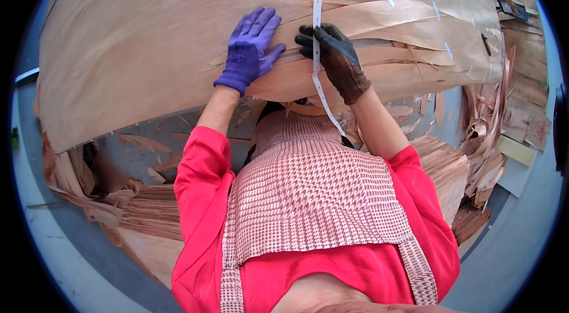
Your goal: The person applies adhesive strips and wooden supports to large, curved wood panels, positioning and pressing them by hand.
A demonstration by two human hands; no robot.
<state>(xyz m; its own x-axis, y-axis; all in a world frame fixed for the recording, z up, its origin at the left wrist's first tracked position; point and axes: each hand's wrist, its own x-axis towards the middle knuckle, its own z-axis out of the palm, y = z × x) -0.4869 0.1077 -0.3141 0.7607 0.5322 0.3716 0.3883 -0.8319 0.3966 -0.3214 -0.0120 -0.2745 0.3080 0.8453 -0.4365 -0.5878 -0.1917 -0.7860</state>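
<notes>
My left hand [250, 52], in a purple glove, lies flat with fingers spread on a large pale wood veneer sheet [148, 28]. To its right, my right hand [335, 55] in a dark, brown-stained glove pinches a strip of white perforated tape [316, 55]. The tape's upper end rests over the veneer, and its lower end hangs past the sheet's near edge toward my apron. Splits and overlapping layers run through the sheet right of my right hand. Short white tape pieces [448, 50] stick to it there.
Stacks of veneer [151, 218] stand below the sheet at left, with another stack [441, 165] at right. Torn veneer strips [474, 117] hang beyond the sheet's right end. A small dark stick-like object [486, 44] lies near that end, and dark equipment [512, 5] stands at far right.
</notes>
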